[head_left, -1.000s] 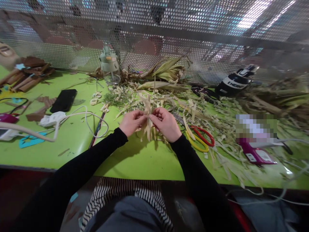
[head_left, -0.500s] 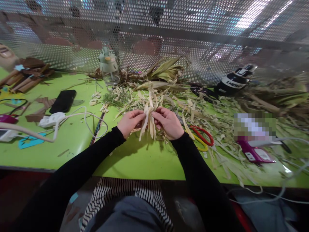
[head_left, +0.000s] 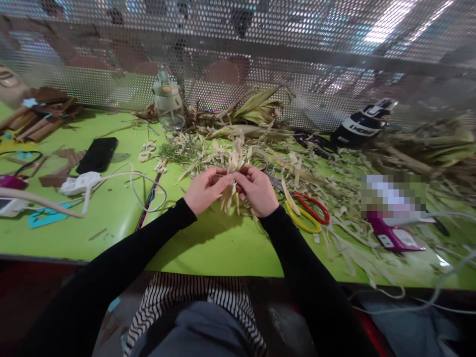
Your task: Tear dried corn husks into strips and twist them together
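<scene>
A bundle of pale dried corn husk strips (head_left: pixel 235 157) is pinched between my two hands above the green table (head_left: pixel 208 248). My left hand (head_left: pixel 207 189) closes on the bundle from the left, thumb reaching across it. From the right, my right hand (head_left: pixel 256 189) grips the same bundle, its fingertips touching or nearly touching the left thumb. Strip ends stick up above the fingers and hang below them. Scissors with red and yellow handles (head_left: pixel 314 208) lie just right of my right hand, their blades partly under husk scraps (head_left: pixel 297 171).
Behind stand a clear-bodied bottle (head_left: pixel 169 106) and a tilted black bottle (head_left: pixel 362 126) before a perforated metal screen (head_left: pixel 267 59). At left lie a phone (head_left: pixel 97 154), white cables (head_left: pixel 134 181) and brown rolls (head_left: pixel 40 124). A magenta device (head_left: pixel 394 238) sits at right, husks (head_left: pixel 260 106) behind.
The left thumb has moved right across the bundle, and the hands are closer together. The strips now hang less spread, with their lower ends more covered by my fingers.
</scene>
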